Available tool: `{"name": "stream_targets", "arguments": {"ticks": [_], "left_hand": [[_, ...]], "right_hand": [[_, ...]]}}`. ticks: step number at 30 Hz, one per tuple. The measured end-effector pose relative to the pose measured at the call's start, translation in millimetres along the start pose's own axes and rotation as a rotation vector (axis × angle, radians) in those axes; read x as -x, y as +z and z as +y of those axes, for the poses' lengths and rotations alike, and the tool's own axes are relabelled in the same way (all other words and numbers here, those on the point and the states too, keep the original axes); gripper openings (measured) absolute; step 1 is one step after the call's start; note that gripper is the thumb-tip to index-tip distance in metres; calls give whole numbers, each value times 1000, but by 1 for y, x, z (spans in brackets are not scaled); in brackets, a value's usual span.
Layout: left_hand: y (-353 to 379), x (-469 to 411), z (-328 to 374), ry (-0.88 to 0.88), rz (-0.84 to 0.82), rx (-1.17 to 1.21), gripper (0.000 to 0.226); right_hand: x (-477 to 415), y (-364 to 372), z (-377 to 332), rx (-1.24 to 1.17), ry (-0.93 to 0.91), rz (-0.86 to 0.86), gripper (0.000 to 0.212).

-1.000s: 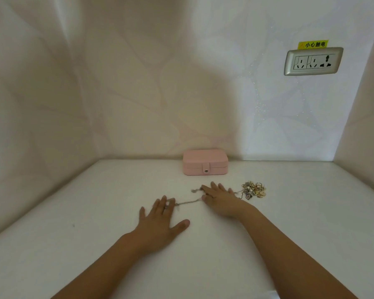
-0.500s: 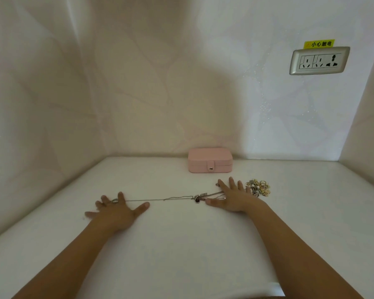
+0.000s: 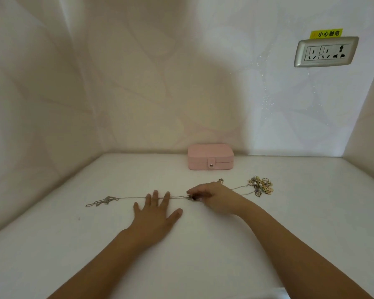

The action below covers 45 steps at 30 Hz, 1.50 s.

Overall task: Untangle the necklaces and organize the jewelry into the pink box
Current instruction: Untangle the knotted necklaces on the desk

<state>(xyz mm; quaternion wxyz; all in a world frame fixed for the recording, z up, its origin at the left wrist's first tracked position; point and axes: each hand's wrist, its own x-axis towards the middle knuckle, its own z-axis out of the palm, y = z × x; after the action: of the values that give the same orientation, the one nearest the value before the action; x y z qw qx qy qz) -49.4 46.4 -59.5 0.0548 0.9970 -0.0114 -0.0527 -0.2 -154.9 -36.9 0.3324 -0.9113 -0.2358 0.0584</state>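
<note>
We are laying our left hand [image 3: 158,212] flat on the white tabletop [image 3: 203,255], palm down, fingers straight and spread, with the fingertips lying across a silver necklace chain [image 3: 132,198]. Our right hand [image 3: 214,197] is curling its fingers and pinching that same chain at a small dark knot or pendant just to the right of the left hand; we cannot tell which it is. The chain is lying in a nearly straight line to the left, ending in a loose bunch well beyond the left hand. Thin strands are trailing from under the right hand to a pile of jewelry [image 3: 260,186], gold and pearly pieces tangled together, near the right wrist. The pink box [image 3: 210,156] is sitting closed, its snap tab fastened, against the back wall beyond both hands. A wall socket [image 3: 326,51] with a yellow label [image 3: 326,33] above it is showing at the upper right.
</note>
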Motion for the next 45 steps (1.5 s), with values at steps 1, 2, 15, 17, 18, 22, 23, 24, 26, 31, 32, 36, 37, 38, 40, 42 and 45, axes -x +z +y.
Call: {"name": "stream_targets", "arguments": {"ticks": [1,2,15,17,18,22,23,24,26,31,32,36,37,38,40,42,45], "left_hand": [[-2,1,-2,-52,-10,-3,78],[-4,2,-5,-103,-15,-2,83],[-24,10,-27,-521,-44,49,106],[-21,13,-21,-488,-36,-33,97],[-19,14,-17,-428,-14,-81,92],[-10,11,6,-117,42,-83,71],[-7,10,12,-83,39,-60,69],[-4,10,17,-58,37,-45,67],[-1,12,25,-21,12,-36,65],[-7,17,30,-5,-83,-61,62],[-9,18,30,6,-88,-56,62],[-10,20,28,40,-91,-16,63],[-9,21,28,45,-85,-4,64],[-9,21,28,47,-78,9,64],[-7,21,29,47,-60,39,64],[-5,18,27,41,-42,67,63],[-2,17,25,38,-19,103,64]], "right_hand": [[0,0,2,61,4,-18,51],[0,-2,3,91,26,-28,53],[-8,2,25,471,443,32,51],[-6,0,25,513,543,104,48],[-6,-2,24,537,534,144,46],[-10,6,7,255,36,292,41],[-9,12,-1,153,-64,260,40],[-9,17,-8,98,-140,202,38],[-12,28,-14,139,-244,80,37],[-20,27,-12,142,-225,123,18],[-18,26,-13,101,-184,132,16],[-15,24,-15,70,-109,88,17],[-14,23,-15,54,-104,94,14],[-13,23,-14,12,-91,107,12],[-12,20,-12,-112,-55,139,10],[-12,19,-13,-218,-38,159,7],[-10,18,-14,-402,-18,158,5]]}}
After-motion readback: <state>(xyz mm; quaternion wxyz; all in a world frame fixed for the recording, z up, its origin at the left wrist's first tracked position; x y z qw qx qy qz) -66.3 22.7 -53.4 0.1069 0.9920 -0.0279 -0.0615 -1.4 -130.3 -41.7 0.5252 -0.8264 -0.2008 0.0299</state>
